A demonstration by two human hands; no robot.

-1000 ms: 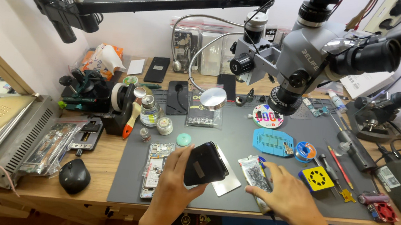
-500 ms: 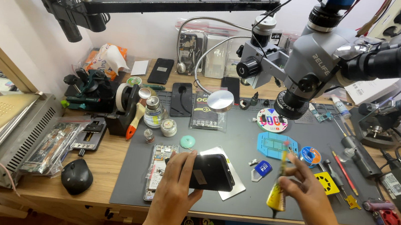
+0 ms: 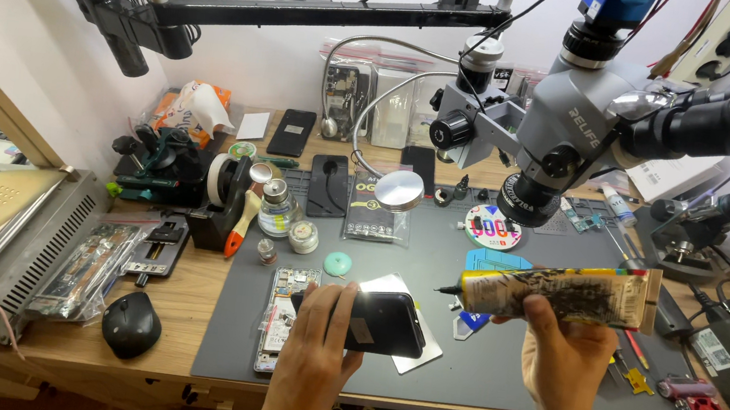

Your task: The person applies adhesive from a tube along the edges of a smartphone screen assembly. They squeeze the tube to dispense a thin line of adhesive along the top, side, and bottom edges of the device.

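Note:
My left hand point(image 3: 311, 355) grips a black phone back panel point(image 3: 379, 322), held flat just above the grey work mat point(image 3: 457, 362). My right hand point(image 3: 564, 351) holds a yellow glue tube point(image 3: 556, 294) lying sideways, its thin black nozzle pointing left toward the panel, a short gap away. Under the panel lies a silvery plate point(image 3: 417, 348). An opened phone body point(image 3: 284, 315) with exposed parts lies on the mat just left of my left hand.
A grey microscope point(image 3: 574, 137) hangs over the mat's far side. A black mouse point(image 3: 131, 325), a tape dispenser point(image 3: 224, 194), small bottles point(image 3: 277, 209), a round mirror lamp point(image 3: 399, 191), phones at the back and tools at right surround the mat.
My right hand picked up the yellow glue tube from the right of the mat, raised it and turned it sideways toward the panel. My left hand kept hold of the panel.

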